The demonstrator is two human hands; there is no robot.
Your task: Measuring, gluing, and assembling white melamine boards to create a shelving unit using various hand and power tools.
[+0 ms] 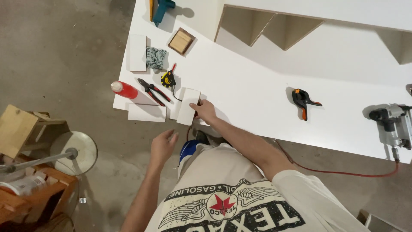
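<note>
1. Big white laminate worktable, smooth matte top w/ straight edges; rough grey concrete floor below.
2. Small flat white rectangular board lies at the table's near edge, long side running away from the person, its near end just past the edge.
3. Right hand: arm stretched fwd over the table edge, fingers curled onto the board's right long side, thumb on its face. Grasping the board, though how firmly can't be told.
4. Left hand: hangs off the table, below the edge and over the floor, palm turned in, fingers loosely bent. Released, holds nothing.
5. Second flat white rectangular panel lies just left of the board, crosswise, touching or nearly so.
6. Left cluster, near the board: red round plastic bottle w/ white cap on its side; red-handled black metal pliers; yellow-black tape measure; heap of grey-green plastic wall plugs; another upright white rectangular offcut; small square pale wood block.
7. Well apart to the right: orange-black plastic spring clamp; grey metal nail gun w/ thin red hose drooping off the edge.
8. Far side: white cabinet piece w/ pale wood triangular recesses.
</note>
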